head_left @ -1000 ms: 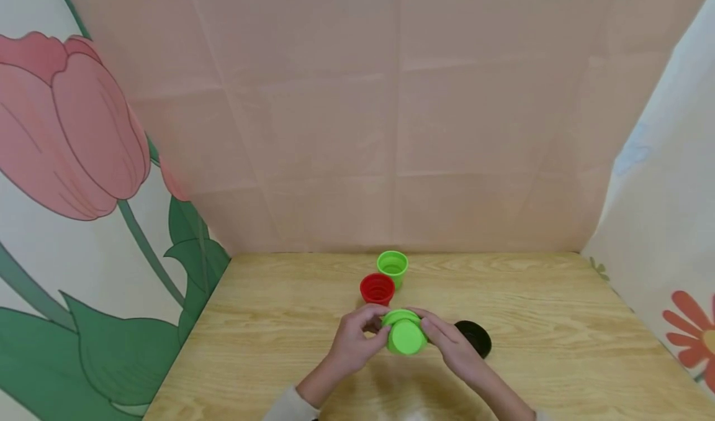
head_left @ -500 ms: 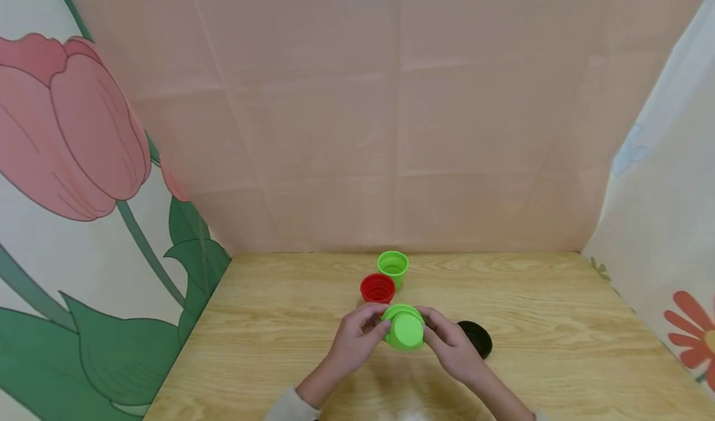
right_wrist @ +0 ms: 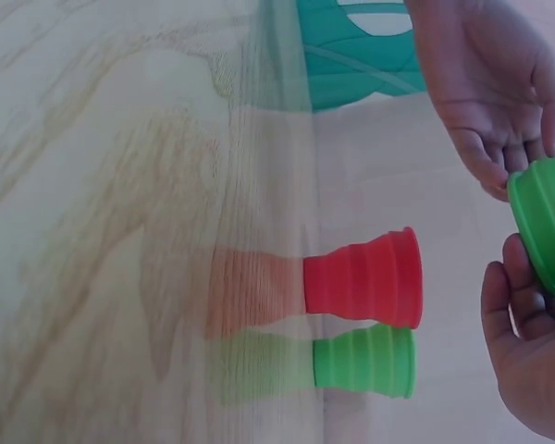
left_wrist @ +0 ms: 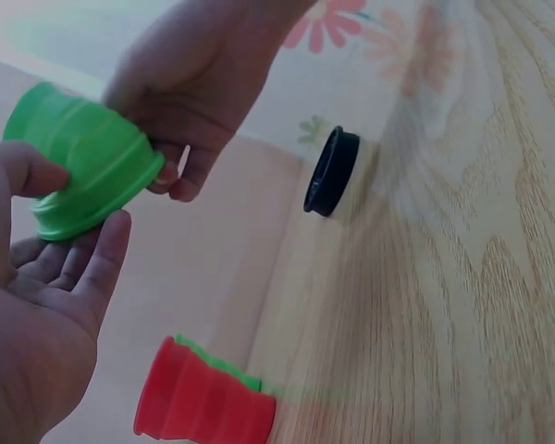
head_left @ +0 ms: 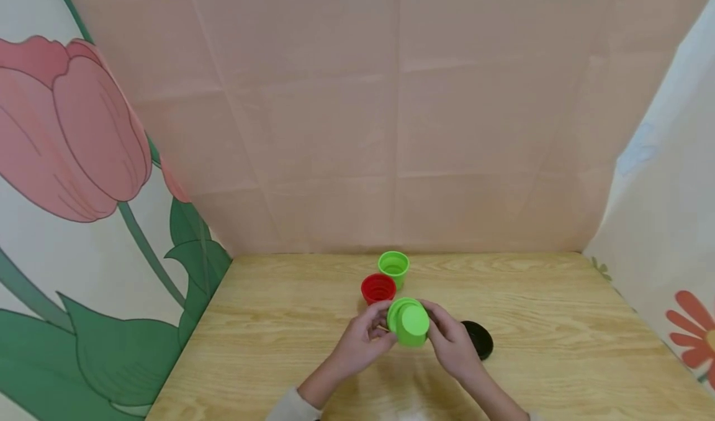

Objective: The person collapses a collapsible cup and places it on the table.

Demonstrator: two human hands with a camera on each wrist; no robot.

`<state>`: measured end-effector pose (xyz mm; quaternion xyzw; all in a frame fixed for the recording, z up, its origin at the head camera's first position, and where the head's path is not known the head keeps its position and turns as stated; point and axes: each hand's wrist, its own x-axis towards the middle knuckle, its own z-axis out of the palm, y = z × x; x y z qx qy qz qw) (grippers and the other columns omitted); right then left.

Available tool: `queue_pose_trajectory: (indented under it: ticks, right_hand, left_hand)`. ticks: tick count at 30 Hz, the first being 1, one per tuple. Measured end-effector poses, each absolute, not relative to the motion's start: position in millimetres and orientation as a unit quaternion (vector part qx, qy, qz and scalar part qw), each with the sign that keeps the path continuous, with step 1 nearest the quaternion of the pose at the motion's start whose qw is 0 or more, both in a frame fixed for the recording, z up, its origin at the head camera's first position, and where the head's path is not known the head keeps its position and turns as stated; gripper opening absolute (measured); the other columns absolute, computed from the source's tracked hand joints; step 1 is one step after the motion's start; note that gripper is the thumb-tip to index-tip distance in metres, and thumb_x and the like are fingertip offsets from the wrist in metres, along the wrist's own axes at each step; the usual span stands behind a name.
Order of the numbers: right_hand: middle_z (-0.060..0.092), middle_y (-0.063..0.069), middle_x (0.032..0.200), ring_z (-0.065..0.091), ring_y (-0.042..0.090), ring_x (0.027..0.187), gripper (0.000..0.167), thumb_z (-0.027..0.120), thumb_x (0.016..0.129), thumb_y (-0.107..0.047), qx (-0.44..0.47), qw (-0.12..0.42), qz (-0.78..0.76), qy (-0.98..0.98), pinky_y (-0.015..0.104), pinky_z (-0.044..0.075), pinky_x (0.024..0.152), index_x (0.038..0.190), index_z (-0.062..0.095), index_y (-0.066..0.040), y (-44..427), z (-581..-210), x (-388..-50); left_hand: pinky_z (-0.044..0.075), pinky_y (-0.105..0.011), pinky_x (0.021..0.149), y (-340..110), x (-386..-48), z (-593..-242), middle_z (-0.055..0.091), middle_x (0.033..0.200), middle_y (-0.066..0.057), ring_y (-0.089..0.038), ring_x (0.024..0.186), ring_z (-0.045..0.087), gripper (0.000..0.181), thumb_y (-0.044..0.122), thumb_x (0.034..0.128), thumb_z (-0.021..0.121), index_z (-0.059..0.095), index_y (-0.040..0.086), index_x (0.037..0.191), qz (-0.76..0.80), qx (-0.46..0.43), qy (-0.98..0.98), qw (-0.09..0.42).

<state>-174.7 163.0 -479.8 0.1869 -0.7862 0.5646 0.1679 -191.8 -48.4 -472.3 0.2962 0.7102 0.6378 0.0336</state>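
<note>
Table: I am looking at a light brown table (head_left: 251, 334) with wavy wood lines. It is shining a bit, and in the right wrist view it is showing soft red and green copies of the cups.
Back: A pinkish-brown sheet (head_left: 318, 129) with fold lines is covering the wall behind the table.
Left side: A big pink tulip (head_left: 92, 135) and green leaves (head_left: 114, 365) are filling the white wall.
Right side: A red flower (head_left: 688, 341) is peeking in on the pale wall.
Hands: From far away I am watching the left hand (head_left: 360, 346) and the right hand (head_left: 455, 354) pinching one thing together, one on each side.
Cup in the hands: The held green cup (head_left: 412, 325) is leaning up above the table, its flat bottom facing me.
Standing cups: A red cup (head_left: 378, 289) is standing mouth up. A second green cup (head_left: 393, 264) is standing just behind it. I cannot tell if they are touching.
Black dish: A round black dish (head_left: 480, 340) is lying to the right, partly hiding behind the right hand.
</note>
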Motion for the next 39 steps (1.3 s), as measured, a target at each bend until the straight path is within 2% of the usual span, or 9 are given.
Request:
queue_pose_trajectory:
  ticks: [3, 7, 9, 12, 16, 21, 24, 31, 39]
  right_hand:
    - [0.063, 0.021, 0.133, 0.058, -0.002, 0.116, 0.034, 0.048, 0.107, -0.01, 0.16, 0.116, 0.588, -0.784, 0.018, 0.051, 0.094, 0.137, 0.057, 0.003, 163, -478, -174]
    - [0.052, 0.02, 0.147, 0.056, -0.003, 0.119, 0.044, 0.046, 0.109, -0.022, 0.139, 0.026, 0.63, -0.763, 0.021, 0.051, 0.096, 0.149, 0.047, -0.002, 166, -475, -171]
    - [0.047, 0.021, 0.151, 0.054, -0.002, 0.122, 0.048, 0.048, 0.108, -0.022, 0.142, -0.011, 0.65, -0.746, 0.021, 0.049, 0.098, 0.152, 0.042, -0.004, 168, -473, -170]
    - [0.045, 0.024, 0.151, 0.053, 0.0, 0.124, 0.053, 0.051, 0.106, -0.019, 0.158, -0.037, 0.663, -0.731, 0.021, 0.046, 0.101, 0.154, 0.037, -0.004, 169, -471, -169]
    - [0.047, 0.023, 0.149, 0.056, 0.003, 0.122, 0.053, 0.053, 0.105, -0.017, 0.166, -0.031, 0.667, -0.726, 0.024, 0.05, 0.099, 0.154, 0.037, -0.003, 170, -473, -170]
    - [0.056, 0.007, 0.141, 0.059, 0.004, 0.118, 0.051, 0.055, 0.104, -0.011, 0.166, 0.008, 0.666, -0.727, 0.026, 0.054, 0.094, 0.151, 0.04, 0.0, 167, -477, -173]
    - [0.059, 0.002, 0.135, 0.061, 0.005, 0.114, 0.049, 0.054, 0.102, -0.005, 0.168, 0.031, 0.666, -0.727, 0.027, 0.057, 0.09, 0.149, 0.041, 0.003, 164, -479, -174]
    - [0.066, 0.016, 0.122, 0.065, 0.007, 0.101, 0.048, 0.055, 0.1, 0.001, 0.132, 0.061, 0.66, -0.737, 0.027, 0.059, 0.083, 0.147, 0.046, 0.001, 157, -477, -173]
    - [0.068, 0.017, 0.122, 0.066, 0.008, 0.102, 0.048, 0.056, 0.098, 0.002, 0.079, 0.058, 0.651, -0.753, 0.025, 0.057, 0.086, 0.145, 0.051, -0.006, 152, -475, -172]
  left_hand:
    - [0.057, -0.026, 0.086, -47, -192, -472, 0.068, 0.115, -0.014, -0.017, 0.104, 0.063, 0.049, 0.001, 0.0913, 0.067, 0.054, 0.004, 0.139, 0.64, 0.276, 0.717, 0.022]
    - [0.055, -0.02, 0.082, -45, -193, -473, 0.069, 0.109, -0.014, -0.012, 0.097, 0.063, 0.046, -0.001, 0.0902, 0.066, 0.058, 0.004, 0.135, 0.645, 0.245, 0.724, 0.006]
    - [0.054, -0.018, 0.081, -45, -195, -473, 0.07, 0.111, -0.014, -0.01, 0.095, 0.062, 0.048, -0.004, 0.0896, 0.064, 0.057, 0.002, 0.136, 0.65, 0.232, 0.723, 0.001]
    - [0.053, -0.017, 0.08, -44, -195, -473, 0.07, 0.115, -0.017, -0.008, 0.093, 0.061, 0.049, -0.006, 0.0894, 0.064, 0.054, 0.001, 0.137, 0.666, 0.224, 0.711, 0.0]
    - [0.054, -0.018, 0.079, -44, -196, -472, 0.069, 0.117, -0.018, -0.006, 0.093, 0.062, 0.047, -0.005, 0.0897, 0.065, 0.053, 0.002, 0.134, 0.679, 0.226, 0.699, 0.007]
    - [0.053, -0.019, 0.078, -44, -197, -471, 0.069, 0.116, -0.02, -0.006, 0.092, 0.061, 0.049, -0.004, 0.0894, 0.066, 0.052, 0.004, 0.136, 0.682, 0.234, 0.692, 0.029]
    - [0.053, -0.02, 0.079, -44, -197, -471, 0.069, 0.118, -0.019, -0.012, 0.093, 0.061, 0.053, -0.002, 0.0892, 0.069, 0.05, 0.005, 0.138, 0.686, 0.239, 0.686, 0.043]
    - [0.051, -0.018, 0.077, -41, -197, -473, 0.07, 0.115, -0.015, -0.009, 0.088, 0.06, 0.054, 0.0, 0.0868, 0.071, 0.051, 0.006, 0.137, 0.684, 0.22, 0.694, 0.032]
    - [0.048, -0.016, 0.071, -36, -198, -475, 0.07, 0.104, -0.015, -0.007, 0.08, 0.056, 0.052, -0.005, 0.0836, 0.07, 0.054, 0.005, 0.131, 0.687, 0.2, 0.698, 0.005]
